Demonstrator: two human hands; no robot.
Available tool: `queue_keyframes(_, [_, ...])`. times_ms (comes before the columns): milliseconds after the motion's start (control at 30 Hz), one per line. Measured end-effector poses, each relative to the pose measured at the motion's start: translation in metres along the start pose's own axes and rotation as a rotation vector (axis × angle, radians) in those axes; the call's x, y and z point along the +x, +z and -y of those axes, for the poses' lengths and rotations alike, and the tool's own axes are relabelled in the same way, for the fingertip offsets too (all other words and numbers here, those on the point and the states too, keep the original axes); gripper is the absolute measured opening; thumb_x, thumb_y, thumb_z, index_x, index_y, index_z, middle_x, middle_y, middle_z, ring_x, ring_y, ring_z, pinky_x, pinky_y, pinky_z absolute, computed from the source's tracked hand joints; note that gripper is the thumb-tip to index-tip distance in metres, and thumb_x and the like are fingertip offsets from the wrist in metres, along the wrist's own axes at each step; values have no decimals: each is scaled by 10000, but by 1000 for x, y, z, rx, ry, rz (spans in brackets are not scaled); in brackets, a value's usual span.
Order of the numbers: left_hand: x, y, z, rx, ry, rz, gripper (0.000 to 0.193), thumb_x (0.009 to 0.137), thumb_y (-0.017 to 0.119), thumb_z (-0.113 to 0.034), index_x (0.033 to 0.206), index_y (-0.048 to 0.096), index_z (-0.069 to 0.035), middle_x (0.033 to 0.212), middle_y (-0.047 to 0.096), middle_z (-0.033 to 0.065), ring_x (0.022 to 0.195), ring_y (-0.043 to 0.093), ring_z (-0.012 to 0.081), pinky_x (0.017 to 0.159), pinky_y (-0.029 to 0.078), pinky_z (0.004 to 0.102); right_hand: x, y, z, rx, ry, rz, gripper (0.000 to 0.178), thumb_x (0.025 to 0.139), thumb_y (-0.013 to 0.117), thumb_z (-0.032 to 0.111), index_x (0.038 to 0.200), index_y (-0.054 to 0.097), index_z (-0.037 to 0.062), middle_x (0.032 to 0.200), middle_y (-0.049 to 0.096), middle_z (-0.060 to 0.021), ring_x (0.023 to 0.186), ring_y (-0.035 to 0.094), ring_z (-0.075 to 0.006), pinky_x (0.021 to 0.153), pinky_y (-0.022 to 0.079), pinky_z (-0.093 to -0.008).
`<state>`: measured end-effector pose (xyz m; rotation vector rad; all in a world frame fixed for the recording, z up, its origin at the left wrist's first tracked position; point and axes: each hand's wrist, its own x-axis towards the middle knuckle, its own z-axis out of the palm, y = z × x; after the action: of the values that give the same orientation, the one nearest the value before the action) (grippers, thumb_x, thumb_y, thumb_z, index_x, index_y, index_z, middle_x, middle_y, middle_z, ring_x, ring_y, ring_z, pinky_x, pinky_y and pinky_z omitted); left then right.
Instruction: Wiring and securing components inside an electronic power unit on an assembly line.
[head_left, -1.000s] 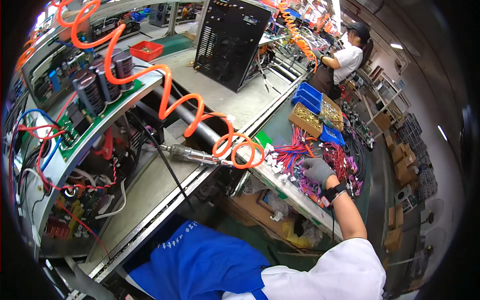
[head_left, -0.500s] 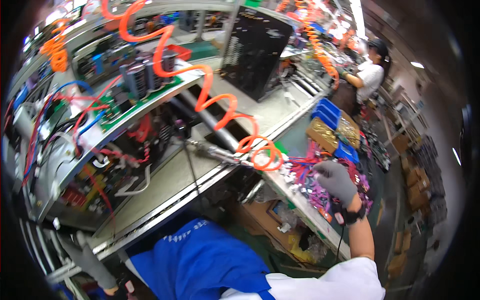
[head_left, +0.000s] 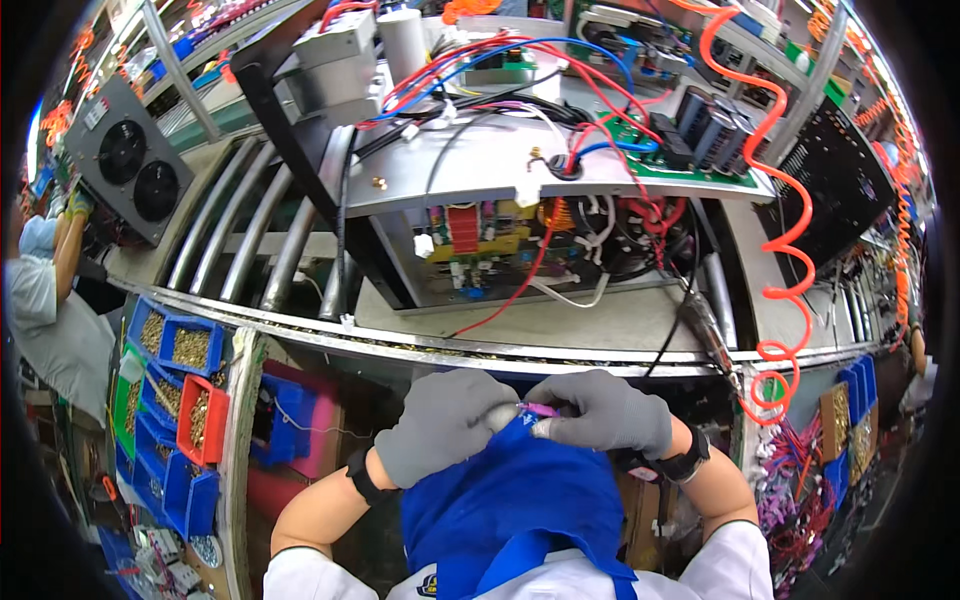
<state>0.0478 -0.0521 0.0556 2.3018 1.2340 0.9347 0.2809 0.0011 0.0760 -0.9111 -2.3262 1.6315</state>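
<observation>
My left hand [head_left: 440, 428] and my right hand [head_left: 608, 410], both in grey gloves, meet in front of my blue apron [head_left: 510, 490]. Between the fingertips shows a short purple wire [head_left: 541, 409]; most of it is hidden by the gloves. The right thumb and fingers pinch it, and the left fingertips close at its other end. Just beyond the hands stands an open metal chassis [head_left: 640, 180] on the conveyor line, with red and blue wires [head_left: 480, 65], a green circuit board [head_left: 735, 178] and dark cylindrical capacitors [head_left: 712, 125].
Blue bins [head_left: 190, 345] and a red bin [head_left: 203, 420] of brass-coloured hardware stand at left. A coiled orange air hose [head_left: 795, 200] hangs with a screwdriver-like tool [head_left: 706, 325]. Purple and red wires [head_left: 790, 470] lie in a pile at right. Another person [head_left: 60, 310] works at far left.
My view has swung left to face the chassis. My right hand has come from the wire pile to my front. My left hand has come in from the far left to meet it.
</observation>
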Motion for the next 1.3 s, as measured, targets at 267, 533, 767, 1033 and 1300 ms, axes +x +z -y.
queue_keyframes(267, [1, 27, 18, -931, -769, -13, 240, 914, 628, -220, 950, 688, 9, 808, 669, 58, 665, 603, 88, 576, 491, 209, 23, -2, -2, 566, 313, -80, 329, 929, 606, 263, 1114, 652, -5, 837, 652, -22, 617, 541, -39, 500, 423, -178])
queue_keyframes(533, [-1, 62, -1, -1150, -786, 145, 372, 961, 550, -321, 1049, 640, 30, 890, 668, 102, 721, 617, 107, 597, 502, 237, 31, -1, -8, 639, 316, -226, 369, 942, 607, 327, 1054, 674, -18, 695, 581, 4, 574, 464, -30, 508, 377, -186])
queue_keyframes(767, [6, 60, 13, -514, -473, -48, 194, 885, 635, -204, 941, 673, -23, 839, 665, 78, 678, 607, 138, 596, 484, 265, 32, 5, -35, 204, 60, -390, 325, 943, 584, 263, 1085, 658, -19, 808, 655, -99, 699, 559, -119, 641, 461, -273])
queue_keyframes(1033, [16, 34, 22, -183, -355, -24, 238, 815, 694, -198, 996, 688, -43, 831, 663, 105, 682, 635, 203, 621, 497, 306, 36, -12, -26, 70, 167, -259, 259, 924, 578, 191, 1068, 655, -10, 797, 650, -150, 705, 591, -173, 678, 480, -324])
queue_keyframes(1300, [25, 36, 23, -833, -798, -108, 242, 915, 614, -235, 975, 680, -10, 769, 639, 41, 624, 567, 83, 549, 440, 198, 34, -17, -20, 414, 221, -285, 298, 908, 623, 208, 1117, 655, -2, 760, 640, -56, 670, 580, -94, 609, 483, -248])
